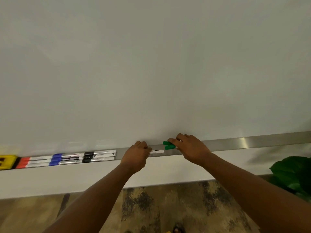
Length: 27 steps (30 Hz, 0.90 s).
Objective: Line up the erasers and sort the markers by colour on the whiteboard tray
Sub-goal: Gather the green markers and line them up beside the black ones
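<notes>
Both hands are at the whiteboard tray (252, 142), about midway along it. The right hand (190, 148) has its fingers curled in a grip over the green marker caps (168, 145), 2 of them side by side on the tray. The left hand (136, 154) is curled on the white barrel (157, 151) just beside them. Further left on the tray sit the black-capped markers (99, 156), then blue-capped markers (56, 159), red-capped markers (23, 162) and a yellow eraser (6, 161) at the far end.

eraser (6, 161) left of markers (70, 158), on tray (252, 142)
</notes>
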Available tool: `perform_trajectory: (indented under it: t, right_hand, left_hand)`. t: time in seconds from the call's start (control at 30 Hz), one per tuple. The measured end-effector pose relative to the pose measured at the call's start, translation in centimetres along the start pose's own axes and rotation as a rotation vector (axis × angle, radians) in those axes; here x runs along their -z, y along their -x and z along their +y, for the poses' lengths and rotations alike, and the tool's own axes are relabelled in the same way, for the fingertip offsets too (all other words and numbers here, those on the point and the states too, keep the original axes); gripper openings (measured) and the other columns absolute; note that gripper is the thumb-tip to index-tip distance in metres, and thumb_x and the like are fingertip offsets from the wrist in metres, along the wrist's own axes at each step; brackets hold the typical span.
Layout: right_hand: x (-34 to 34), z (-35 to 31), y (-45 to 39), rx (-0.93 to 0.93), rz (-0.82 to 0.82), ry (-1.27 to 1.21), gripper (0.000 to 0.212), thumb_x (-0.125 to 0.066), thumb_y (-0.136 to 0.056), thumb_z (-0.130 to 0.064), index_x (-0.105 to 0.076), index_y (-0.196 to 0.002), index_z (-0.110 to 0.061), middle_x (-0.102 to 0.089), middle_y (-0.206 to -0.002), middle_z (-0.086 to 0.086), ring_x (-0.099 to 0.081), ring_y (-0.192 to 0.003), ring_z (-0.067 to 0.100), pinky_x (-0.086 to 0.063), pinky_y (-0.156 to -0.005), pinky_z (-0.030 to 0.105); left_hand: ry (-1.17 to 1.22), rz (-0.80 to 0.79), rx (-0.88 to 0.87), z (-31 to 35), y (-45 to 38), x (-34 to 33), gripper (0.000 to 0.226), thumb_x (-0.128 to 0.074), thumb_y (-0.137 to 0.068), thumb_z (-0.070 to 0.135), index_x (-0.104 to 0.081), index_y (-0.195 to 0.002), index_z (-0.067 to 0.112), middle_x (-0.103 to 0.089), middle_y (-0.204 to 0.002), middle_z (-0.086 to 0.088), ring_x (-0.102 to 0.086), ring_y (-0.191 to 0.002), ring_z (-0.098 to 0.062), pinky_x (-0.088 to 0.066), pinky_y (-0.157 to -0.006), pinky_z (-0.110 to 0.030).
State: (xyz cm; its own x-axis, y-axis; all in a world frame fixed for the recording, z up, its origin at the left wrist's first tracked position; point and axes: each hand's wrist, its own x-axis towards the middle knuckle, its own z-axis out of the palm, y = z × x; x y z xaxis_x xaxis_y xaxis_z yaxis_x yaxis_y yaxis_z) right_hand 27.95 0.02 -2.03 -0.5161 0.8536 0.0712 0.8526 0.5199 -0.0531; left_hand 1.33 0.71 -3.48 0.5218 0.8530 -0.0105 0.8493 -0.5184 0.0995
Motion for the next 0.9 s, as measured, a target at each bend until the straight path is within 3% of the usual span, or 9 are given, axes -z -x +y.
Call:
perform_trajectory:
  t: [0.27,0.57,0.7,0.9]
  right_hand:
    - [-1.4,-5.9,-4.7,0.095,-0.033,-0.039,0.073,-0.057,-0.088,-0.003,-0.024,-0.147,-0.031,-0.048,-0.119,0.004,-0.052,-0.09,0.021,-0.052,-0.077,0.034]
    - [-1.1,-8.0,-7.3,0.039,-0.041,-0.029,0.042,-0.051,-0.097,-0.015,-0.045,-0.138,-0.019,-0.059,-0.13,0.005,-0.057,-0.109,0.024,-0.046,-0.092,0.036]
    - [-1.6,-9.0,-7.9,0.003,-0.055,0.0,0.038,-0.051,-0.094,-0.012,-0.05,-0.132,-0.019,-0.064,-0.12,0.005,-0.057,-0.102,0.025,-0.047,-0.087,0.037]
    - [-2.9,-11.5,-9.4,-0.004,-0.082,-0.009,0.039,-0.053,-0.087,-0.006,-0.055,-0.124,-0.02,-0.064,-0.112,0.004,-0.057,-0.096,0.024,-0.041,-0.08,0.035]
  left_hand:
    - [-0.016,-0.005,0.138,-4.3,3.0,-0.5,0.035,-0.052,-0.093,0.014,-0.058,-0.126,0.02,-0.061,-0.115,-0.001,-0.051,-0.103,-0.022,-0.051,-0.083,-0.035]
    - [0.035,-0.032,0.139,-5.8,4.1,-1.1,0.03,-0.048,-0.095,0.016,-0.061,-0.122,0.019,-0.065,-0.112,-0.002,-0.051,-0.104,-0.022,-0.053,-0.084,-0.035]
    - [0.004,-0.044,0.097,-6.9,4.3,-0.3,0.034,-0.046,-0.09,0.01,-0.061,-0.12,0.016,-0.066,-0.111,-0.004,-0.051,-0.104,-0.023,-0.053,-0.082,-0.035]
    - [0.063,-0.06,0.195,-10.2,5.4,1.1,0.046,-0.047,-0.087,0.004,-0.055,-0.129,0.019,-0.062,-0.119,-0.002,-0.048,-0.114,-0.022,-0.052,-0.087,-0.039]
